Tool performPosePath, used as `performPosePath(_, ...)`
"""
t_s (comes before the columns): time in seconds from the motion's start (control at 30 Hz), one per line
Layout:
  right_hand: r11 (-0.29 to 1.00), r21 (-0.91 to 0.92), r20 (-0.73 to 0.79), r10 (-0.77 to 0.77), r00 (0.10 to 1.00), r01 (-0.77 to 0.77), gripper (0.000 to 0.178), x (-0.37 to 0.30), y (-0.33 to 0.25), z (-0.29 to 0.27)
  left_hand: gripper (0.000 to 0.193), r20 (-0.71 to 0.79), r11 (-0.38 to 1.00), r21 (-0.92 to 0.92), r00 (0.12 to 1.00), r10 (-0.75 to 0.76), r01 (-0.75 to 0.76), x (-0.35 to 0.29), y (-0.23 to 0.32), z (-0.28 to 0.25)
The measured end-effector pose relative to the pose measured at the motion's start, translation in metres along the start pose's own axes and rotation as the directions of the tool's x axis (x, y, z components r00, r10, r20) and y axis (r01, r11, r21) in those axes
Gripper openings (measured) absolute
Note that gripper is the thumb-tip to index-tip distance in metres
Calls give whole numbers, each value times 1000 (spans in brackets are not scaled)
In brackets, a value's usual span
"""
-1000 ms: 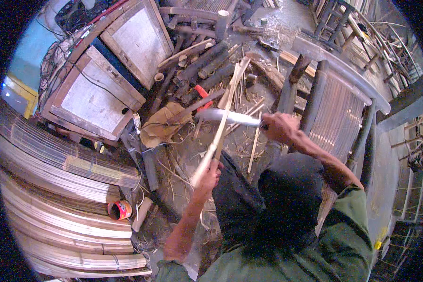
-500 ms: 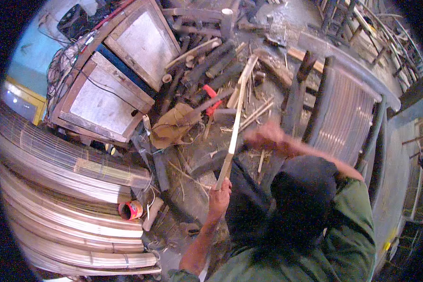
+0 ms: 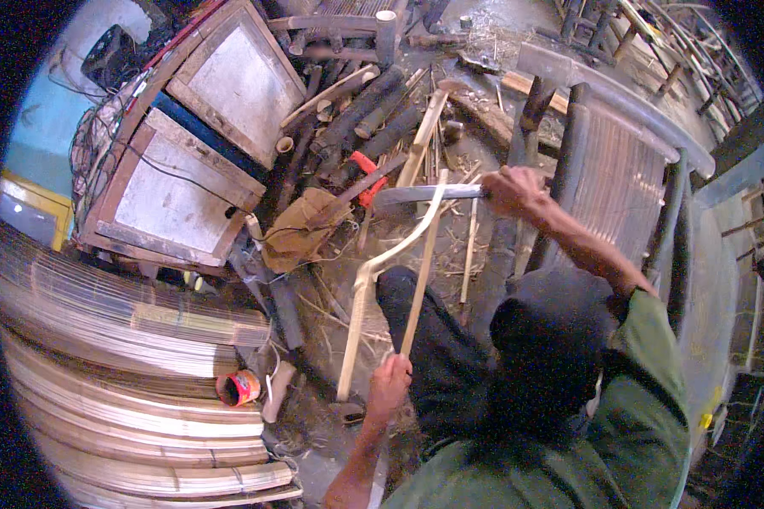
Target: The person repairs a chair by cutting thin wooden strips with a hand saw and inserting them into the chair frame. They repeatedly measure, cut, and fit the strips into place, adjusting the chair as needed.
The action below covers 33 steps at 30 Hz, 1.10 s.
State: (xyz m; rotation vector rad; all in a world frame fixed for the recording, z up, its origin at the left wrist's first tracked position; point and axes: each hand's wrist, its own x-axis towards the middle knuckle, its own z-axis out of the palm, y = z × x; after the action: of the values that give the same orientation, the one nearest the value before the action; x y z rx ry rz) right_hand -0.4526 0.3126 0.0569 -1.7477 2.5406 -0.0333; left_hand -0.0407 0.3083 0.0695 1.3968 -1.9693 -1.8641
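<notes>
My left hand (image 3: 390, 383) is closed around the lower end of a long, pale bamboo strip (image 3: 418, 297), which slants up and away. A knife (image 3: 463, 192) with a long metal blade is in my right hand (image 3: 515, 192), its handle hidden by the fingers. The blade lies crosswise at the strip's upper part, pointing left. From the blade, a split-off bamboo length (image 3: 356, 327) bends down to the left with a sharp kink, its lower end near my left hand. A dark cap (image 3: 552, 314) blocks part of the lower middle.
Bundled slats (image 3: 144, 394) fill the left side, with a red tin (image 3: 244, 388) on their edge. Dark bamboo poles (image 3: 361, 110) and a red-handled tool (image 3: 367, 174) lie ahead. A wooden cabinet (image 3: 178, 199) stands far left; a slatted bamboo bench (image 3: 615, 178) is at right.
My right hand, blurred before, has moved up and right and now shows the knife clearly. The single strip has parted, one length bending off leftward. My left hand has moved slightly down.
</notes>
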Motion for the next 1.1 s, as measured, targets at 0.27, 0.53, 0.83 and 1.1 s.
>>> performPosePath(0.27,958,-282,175,-7,985,56,14,10,-2,51,31,20,994,-78,997,75,-73,11,-27,-13)
performPosePath(0.53,957,137,-210,281,937,-256,31,32,98,-50,27,-32,854,-465,959,-282,235,-19,-93,-36)
performPosePath(0.83,1000,-6,-88,6,996,-7,13,12,-49,5,22,-93,864,-498,995,37,-78,100,47,-34)
performPosePath(1.1,912,287,-33,-296,955,293,13,-6,-104,-18,23,-34,869,-494,999,5,-21,89,59,10)
